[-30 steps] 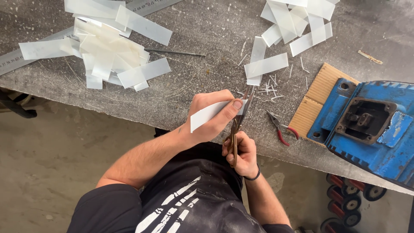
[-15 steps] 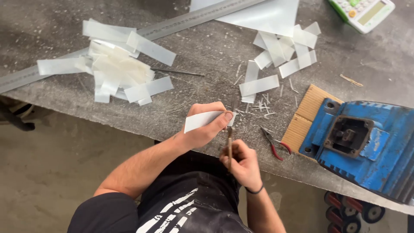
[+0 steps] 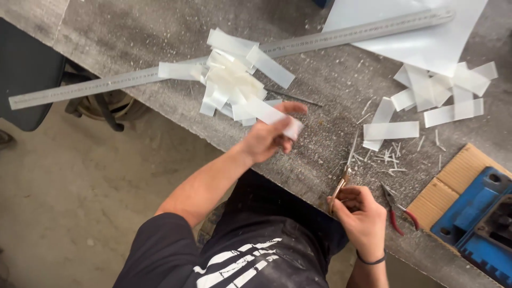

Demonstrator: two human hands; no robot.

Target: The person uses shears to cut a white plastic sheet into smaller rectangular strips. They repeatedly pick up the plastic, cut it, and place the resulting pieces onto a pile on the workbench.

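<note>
The left hand point(image 3: 266, 140) pinches a cut white strip point(image 3: 273, 116) just beside the strip pile point(image 3: 232, 85) at eleven o'clock on the tabletop point(image 3: 330, 106), likely adding it, while the right hand point(image 3: 362, 216) grips scissors point(image 3: 344, 176).

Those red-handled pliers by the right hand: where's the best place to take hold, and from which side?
Probably the red handles of the pliers, taken from the bench edge nearest the right hand. They lie flat, handles splayed toward that edge and bare, while the nose points away into the cut scraps.
</note>
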